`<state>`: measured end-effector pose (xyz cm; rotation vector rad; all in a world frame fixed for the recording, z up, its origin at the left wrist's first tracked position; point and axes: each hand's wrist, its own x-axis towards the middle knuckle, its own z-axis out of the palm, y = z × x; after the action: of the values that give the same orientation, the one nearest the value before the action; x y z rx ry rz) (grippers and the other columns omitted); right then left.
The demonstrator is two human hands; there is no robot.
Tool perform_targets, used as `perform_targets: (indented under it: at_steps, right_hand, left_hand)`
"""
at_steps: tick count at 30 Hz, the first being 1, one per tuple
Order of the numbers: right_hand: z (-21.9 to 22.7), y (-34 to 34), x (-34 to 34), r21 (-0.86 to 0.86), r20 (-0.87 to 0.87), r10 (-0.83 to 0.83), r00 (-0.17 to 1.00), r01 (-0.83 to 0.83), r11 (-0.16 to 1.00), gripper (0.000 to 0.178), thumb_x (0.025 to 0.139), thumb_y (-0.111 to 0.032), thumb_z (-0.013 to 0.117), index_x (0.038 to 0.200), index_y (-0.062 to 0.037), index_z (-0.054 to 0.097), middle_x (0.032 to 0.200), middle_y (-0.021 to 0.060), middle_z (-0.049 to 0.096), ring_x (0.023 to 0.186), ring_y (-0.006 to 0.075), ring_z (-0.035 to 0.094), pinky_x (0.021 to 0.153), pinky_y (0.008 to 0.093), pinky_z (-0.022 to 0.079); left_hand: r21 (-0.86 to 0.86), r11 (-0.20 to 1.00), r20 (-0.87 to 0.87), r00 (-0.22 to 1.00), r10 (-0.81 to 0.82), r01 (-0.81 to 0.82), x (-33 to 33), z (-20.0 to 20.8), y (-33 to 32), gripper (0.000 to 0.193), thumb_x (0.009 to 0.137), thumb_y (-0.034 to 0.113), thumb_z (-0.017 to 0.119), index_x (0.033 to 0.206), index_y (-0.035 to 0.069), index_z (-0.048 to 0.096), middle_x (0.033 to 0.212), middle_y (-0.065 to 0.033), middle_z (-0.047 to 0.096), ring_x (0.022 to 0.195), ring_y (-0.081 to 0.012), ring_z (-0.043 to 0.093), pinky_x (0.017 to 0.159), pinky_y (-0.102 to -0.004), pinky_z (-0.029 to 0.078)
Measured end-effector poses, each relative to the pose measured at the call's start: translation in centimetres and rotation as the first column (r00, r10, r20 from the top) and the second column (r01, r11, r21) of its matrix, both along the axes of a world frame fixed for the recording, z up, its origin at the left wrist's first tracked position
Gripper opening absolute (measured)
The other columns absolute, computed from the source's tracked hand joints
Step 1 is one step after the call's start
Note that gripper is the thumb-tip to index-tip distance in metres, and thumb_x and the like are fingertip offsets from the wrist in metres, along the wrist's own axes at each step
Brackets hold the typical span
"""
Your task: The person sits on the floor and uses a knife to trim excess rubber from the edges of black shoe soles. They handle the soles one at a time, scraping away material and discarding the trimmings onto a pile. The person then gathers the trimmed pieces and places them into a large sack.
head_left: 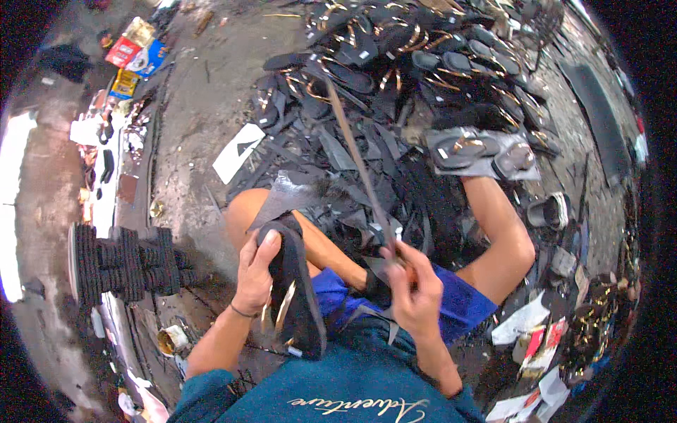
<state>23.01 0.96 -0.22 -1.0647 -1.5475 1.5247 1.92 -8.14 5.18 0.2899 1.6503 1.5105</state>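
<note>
Left of centre, left hand (pixel 252 280) grips black gold-strapped sandal (pixel 302 310), thumb at upper end; right hand (pixel 417 292) wrapped round long knife (pixel 355 155), blade apart. Likely edge-trimming; next cut needs sandal braced, thumb clear.

Colourful packets (pixel 123 52), a tin (pixel 173 340) and a dark mat (pixel 598 116) litter the floor (pixel 201 106).

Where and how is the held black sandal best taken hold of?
Probably by the far end of the black sandal, coming from the left, as the left hand does: the gold straps sit nearer the body, leaving that end of the long sole clear.
</note>
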Motion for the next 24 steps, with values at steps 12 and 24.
perform_targets:
  at_steps: [12, 24]
  right_hand:
    - [-2.0, -4.6, 5.6, 0.203, 0.206, 0.333, 0.920, -0.373, 0.905, 0.027, 0.078, -0.010, 0.075, 0.103, -0.0012, 0.069, 0.089, 0.0119, 0.071, 0.060, 0.0200, 0.061, 0.056, 0.0303, 0.051]
    - [7.3, 3.7, 3.1, 0.151, 0.385, 0.474, 0.792, -0.561, 0.814, 0.030, 0.080, -0.013, 0.076, 0.108, -0.0044, 0.070, 0.085, 0.0125, 0.070, 0.061, 0.0205, 0.064, 0.057, 0.0302, 0.053]
  left_hand:
    - [-0.154, 0.978, 0.135, 0.977, 0.163, -0.142, -1.0, -1.5, -2.6, 0.054, 0.099, 0.053, 0.041, 0.112, 0.002, 0.056, 0.088, -0.0145, 0.066, 0.073, -0.0261, 0.067, 0.063, -0.0372, 0.057]
    - [0.135, 0.930, 0.240, 0.899, -0.366, 0.342, 0.2, 1.0, -2.1, 0.036, 0.098, 0.024, 0.057, 0.122, 0.000, 0.050, 0.102, -0.0135, 0.065, 0.087, -0.0220, 0.068, 0.077, -0.0365, 0.058]
